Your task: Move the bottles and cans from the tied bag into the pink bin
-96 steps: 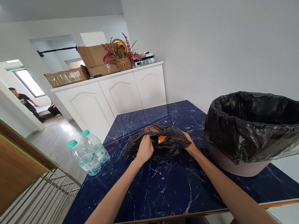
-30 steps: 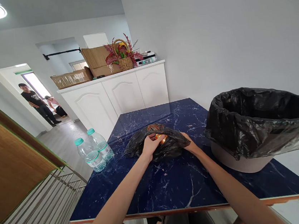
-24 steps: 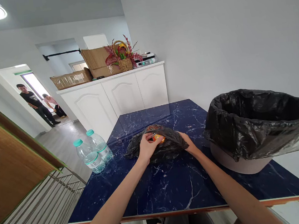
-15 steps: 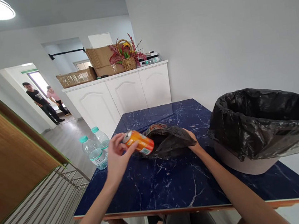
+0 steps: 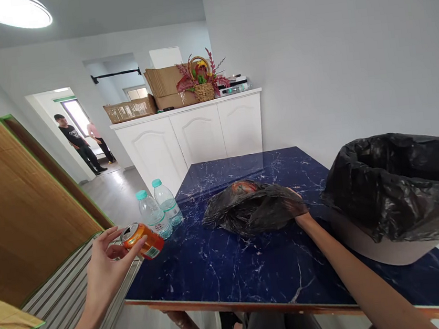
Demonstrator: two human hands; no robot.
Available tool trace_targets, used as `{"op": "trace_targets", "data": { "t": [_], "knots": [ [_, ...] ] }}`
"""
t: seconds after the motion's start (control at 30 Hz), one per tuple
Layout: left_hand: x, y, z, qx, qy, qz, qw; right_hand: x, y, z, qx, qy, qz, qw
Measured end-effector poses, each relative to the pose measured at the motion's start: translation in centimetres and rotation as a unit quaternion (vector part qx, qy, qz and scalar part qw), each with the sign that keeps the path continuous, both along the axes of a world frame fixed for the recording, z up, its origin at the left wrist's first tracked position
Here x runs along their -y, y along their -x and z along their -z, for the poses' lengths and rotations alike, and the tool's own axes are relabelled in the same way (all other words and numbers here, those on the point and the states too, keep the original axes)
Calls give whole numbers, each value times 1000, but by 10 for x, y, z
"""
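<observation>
An orange soda can point(image 5: 143, 241) is tilted in my left hand point(image 5: 109, 259), thumb along its near side and fingers on the far side, over the table's left edge. Just behind it stand two clear water bottles with teal caps, a nearer bottle point(image 5: 154, 214) and a farther bottle point(image 5: 168, 201). At the table's middle lies a black plastic bag point(image 5: 248, 208) with something red and orange showing at its top. My right hand point(image 5: 296, 206) grips the bag's right side, its fingers partly hidden by the plastic.
A bin lined with a black bag point(image 5: 390, 198) stands on the right of the blue marbled table point(image 5: 232, 274). To the left is a metal rack point(image 5: 67, 303) with a bamboo mat point(image 5: 25, 197). White cabinets point(image 5: 200, 135) hold boxes and a flower basket. Two people stand in a doorway.
My left hand has carried the can away from the bag's opening, leftward to in front of the bottles. My right hand still holds the bag. The view has turned slightly left.
</observation>
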State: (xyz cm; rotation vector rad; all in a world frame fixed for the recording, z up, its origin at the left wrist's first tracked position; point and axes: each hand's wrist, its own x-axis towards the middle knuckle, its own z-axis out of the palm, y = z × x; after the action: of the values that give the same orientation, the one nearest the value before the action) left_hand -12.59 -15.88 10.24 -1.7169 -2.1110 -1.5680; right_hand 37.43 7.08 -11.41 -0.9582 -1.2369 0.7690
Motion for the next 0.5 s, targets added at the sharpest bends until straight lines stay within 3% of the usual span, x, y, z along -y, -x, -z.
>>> {"op": "trace_targets", "data": {
  "t": [0.23, 0.5],
  "knots": [
    [-16, 28, 18, -40, 63, -50, 996, -2, -1, -2, -21, 38, -5, 999],
    [-28, 29, 27, -54, 75, -52, 994, -2, 1, -9, -16, 52, 8, 998]
  ]
}}
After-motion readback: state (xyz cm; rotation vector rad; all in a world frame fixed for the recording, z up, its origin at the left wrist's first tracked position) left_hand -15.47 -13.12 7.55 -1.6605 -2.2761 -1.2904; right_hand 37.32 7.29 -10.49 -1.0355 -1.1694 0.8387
